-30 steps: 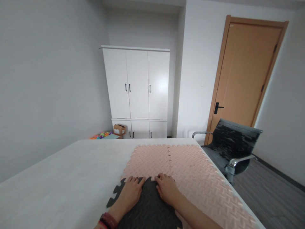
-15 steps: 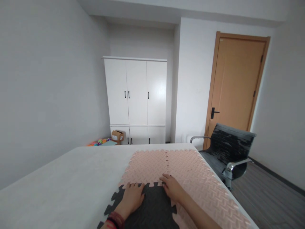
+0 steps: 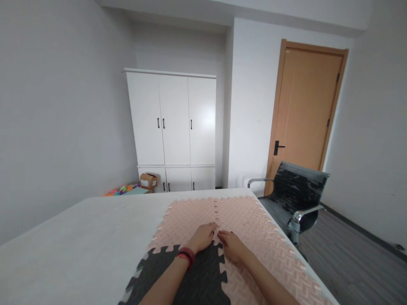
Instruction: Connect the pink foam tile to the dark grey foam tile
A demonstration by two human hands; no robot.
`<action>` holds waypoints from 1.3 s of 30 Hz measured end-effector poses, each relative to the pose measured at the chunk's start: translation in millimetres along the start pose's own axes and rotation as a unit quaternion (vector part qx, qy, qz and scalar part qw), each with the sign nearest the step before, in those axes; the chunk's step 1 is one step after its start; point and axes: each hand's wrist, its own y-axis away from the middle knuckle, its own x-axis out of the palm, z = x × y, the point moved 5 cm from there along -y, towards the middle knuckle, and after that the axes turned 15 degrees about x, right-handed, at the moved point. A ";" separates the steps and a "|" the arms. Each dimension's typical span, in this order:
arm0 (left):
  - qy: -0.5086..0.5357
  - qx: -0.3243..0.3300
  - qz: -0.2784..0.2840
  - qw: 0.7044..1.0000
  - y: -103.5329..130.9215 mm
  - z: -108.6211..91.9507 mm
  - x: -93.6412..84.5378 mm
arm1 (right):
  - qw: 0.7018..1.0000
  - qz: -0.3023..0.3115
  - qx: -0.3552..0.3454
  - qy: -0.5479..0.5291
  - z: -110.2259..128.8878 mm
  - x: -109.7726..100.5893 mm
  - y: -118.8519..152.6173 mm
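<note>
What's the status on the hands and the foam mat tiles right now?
Left hand and right hand flat, side by side, holding nothing. Both press where the dark tile meets the pink tiles. Nothing in the way.

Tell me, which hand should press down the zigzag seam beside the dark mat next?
Probably the right hand: it rests right by that seam, where the dark grey foam puzzle mat meets the pink foam tiles.

L hand (image 3: 202, 238) & R hand (image 3: 233, 245) flat, palms down, fingertips nearly touching.
</note>
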 end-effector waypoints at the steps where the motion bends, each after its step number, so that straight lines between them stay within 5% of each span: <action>1: 0.002 -0.002 -0.006 1.000 -4.1 4.9 1.5 | 1.000 0.002 -0.003 -0.003 -2.1 -0.2 -0.6; 8: -0.021 -0.009 0.009 1.000 -14.6 17.5 14.0 | 0.999 0.020 -0.039 -0.015 -6.6 -3.3 -5.7; 14: -0.035 -0.034 0.038 0.998 -39.1 33.1 6.0 | 0.999 0.031 -0.036 -0.019 -9.8 -1.9 -7.5; 25: -0.046 -0.044 -0.005 0.998 -49.1 55.2 10.3 | 0.996 0.049 -0.053 -0.052 -17.1 -4.7 -14.0; 39: -0.103 -0.055 0.004 0.993 -90.0 116.1 11.7 | 0.996 0.071 -0.030 -0.037 -24.8 4.5 -22.9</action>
